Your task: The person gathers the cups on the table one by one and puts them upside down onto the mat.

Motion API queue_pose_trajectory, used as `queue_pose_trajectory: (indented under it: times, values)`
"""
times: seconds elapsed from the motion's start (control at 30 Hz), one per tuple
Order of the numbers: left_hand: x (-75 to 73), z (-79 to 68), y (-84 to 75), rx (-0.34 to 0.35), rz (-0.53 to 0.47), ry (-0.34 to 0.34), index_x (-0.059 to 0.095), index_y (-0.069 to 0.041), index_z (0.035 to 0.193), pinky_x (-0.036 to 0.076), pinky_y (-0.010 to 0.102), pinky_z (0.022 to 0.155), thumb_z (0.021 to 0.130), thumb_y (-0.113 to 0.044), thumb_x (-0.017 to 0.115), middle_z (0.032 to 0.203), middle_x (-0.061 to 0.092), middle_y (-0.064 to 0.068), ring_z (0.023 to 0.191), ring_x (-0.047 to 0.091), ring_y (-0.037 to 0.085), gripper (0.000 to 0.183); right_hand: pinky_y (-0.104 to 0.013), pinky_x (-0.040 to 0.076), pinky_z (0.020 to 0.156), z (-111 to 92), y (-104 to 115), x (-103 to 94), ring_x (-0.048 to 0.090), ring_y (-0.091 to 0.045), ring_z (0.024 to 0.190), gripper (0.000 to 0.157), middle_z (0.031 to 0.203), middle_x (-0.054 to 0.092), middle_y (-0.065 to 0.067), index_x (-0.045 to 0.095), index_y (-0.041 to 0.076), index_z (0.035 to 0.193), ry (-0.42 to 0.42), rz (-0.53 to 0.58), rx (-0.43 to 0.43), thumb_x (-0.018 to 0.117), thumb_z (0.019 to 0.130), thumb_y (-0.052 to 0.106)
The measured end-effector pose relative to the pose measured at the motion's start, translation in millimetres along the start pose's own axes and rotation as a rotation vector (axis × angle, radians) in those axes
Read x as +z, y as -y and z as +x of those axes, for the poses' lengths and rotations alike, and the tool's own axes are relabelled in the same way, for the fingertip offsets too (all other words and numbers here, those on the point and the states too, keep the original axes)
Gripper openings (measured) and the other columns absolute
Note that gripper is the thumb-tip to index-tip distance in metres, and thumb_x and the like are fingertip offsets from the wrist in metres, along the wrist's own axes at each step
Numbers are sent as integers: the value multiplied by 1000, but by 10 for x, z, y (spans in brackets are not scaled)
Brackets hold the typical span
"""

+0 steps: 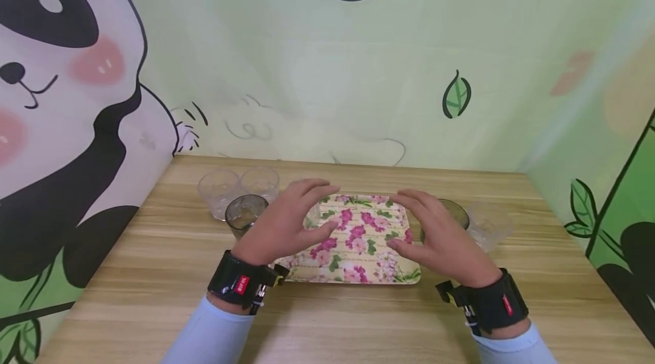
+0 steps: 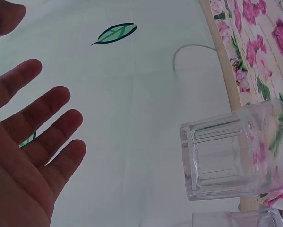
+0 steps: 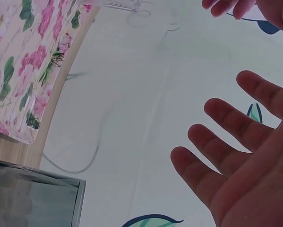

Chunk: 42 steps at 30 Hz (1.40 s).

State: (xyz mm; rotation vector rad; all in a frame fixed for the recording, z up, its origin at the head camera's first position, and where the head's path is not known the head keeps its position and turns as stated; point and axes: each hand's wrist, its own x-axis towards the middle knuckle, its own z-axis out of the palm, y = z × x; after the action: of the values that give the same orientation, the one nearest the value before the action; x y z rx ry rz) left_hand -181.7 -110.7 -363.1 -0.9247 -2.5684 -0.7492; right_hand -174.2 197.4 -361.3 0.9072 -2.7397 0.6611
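My left hand (image 1: 293, 220) hovers over the left part of a flower-printed tray (image 1: 358, 239), its fingers loosely bent and holding nothing. Facing it, my right hand (image 1: 441, 239) hangs above the tray's right edge, fingers apart and empty. A clear glass (image 2: 221, 156) stands on the tray's left part, mostly hidden behind the left hand in the head view. Left of that hand is a dark tinted glass (image 1: 244, 210). Partly covered by the right hand, another dark glass (image 1: 456, 213) stands just right of the tray.
Two clear glasses, one at the far left (image 1: 217, 190) and one beside it (image 1: 260, 181), stand behind the left dark glass. A further clear glass (image 1: 488, 227) is at the right. The wooden table (image 1: 358, 324) ends at a printed backdrop (image 1: 307, 68).
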Motion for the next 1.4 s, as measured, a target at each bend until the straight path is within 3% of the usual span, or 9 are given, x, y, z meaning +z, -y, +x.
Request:
queue_pose_trajectory:
  times: [0.6,1.17,1.4]
  values:
    - [-4,7,-10,11,20,-6,51,-16,145,52,51,110,93,-40,67,146,57,12,134,51,28,60,-67,48,107,3,-16,16,41,-39,140,76,153,46,-20,45,12,149,-7,-16,-17,77,86,40]
    - [36,64,-8,46,44,1,53,-16,143,50,53,111,92,-39,69,144,59,13,133,52,29,58,-68,49,106,-25,-36,-42,42,-40,140,76,153,46,-20,45,13,149,-2,-33,20,77,86,43]
    - [20,33,-16,23,52,-13,54,-18,143,52,52,109,91,-40,69,144,60,11,132,53,28,58,-67,50,107,-20,-11,-39,42,-39,139,76,153,46,-19,45,15,149,1,-25,3,77,86,44]
